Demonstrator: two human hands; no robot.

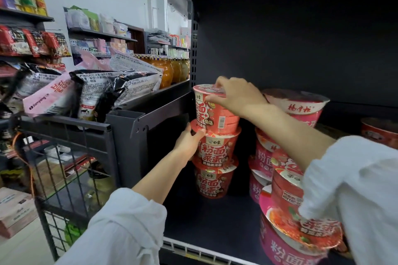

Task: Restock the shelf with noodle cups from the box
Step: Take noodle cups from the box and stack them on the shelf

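A stack of three red noodle cups stands at the left end of the dark shelf [215, 221]. My right hand [234, 94] grips the lid of the top cup [213, 112], which sits slightly tilted on the stack. My left hand [189, 142] holds the left side of the middle cup [217, 148], fingers curled round its rim. The bottom cup [212, 183] rests on the shelf board. The box is out of view.
Pink and red noodle cups [280, 170] are stacked to the right on the same shelf, with a large bowl [299, 103] on top. A wire basket rack [71, 157] with noodle packets [94, 92] stands to the left. Orange jars [168, 71] line a side shelf.
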